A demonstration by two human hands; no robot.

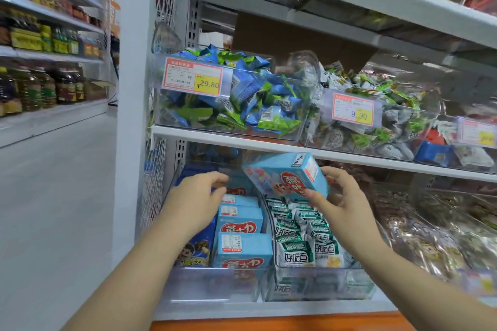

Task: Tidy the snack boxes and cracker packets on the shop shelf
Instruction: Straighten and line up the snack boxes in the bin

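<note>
**One box in the air, rows half in order**

The right hand [341,196] holds a light-blue cardboard snack box [286,174] in the middle of the frame. Its fingers [333,174] curl round the box's right end and the thumb presses the lower edge. The box is tilted and clear of everything, just under the edge of the shelf above. It hangs over the line where the boxes meet the packets.

The left hand [199,196] reaches in left of centre with its fingers [217,180] curled toward the back of the box row. I cannot tell whether they grip a box there or only touch it.

Below, on the white shop shelf [269,309], a row of light-blue boxes [242,247] stands upright, one behind another, in a clear plastic bin [215,277]. Dark-blue boxes [199,247] stand just beside them on the left. To the right, green-and-white cracker packets [301,236] stand packed in their own bin, mostly facing forward but a little uneven toward the back.

By my reading, the tidying is well under way. The front boxes look squared up, and the raised box has yet to be set into a row, probably at the back where the left hand is. The rear cracker packets may also want straightening.
</note>
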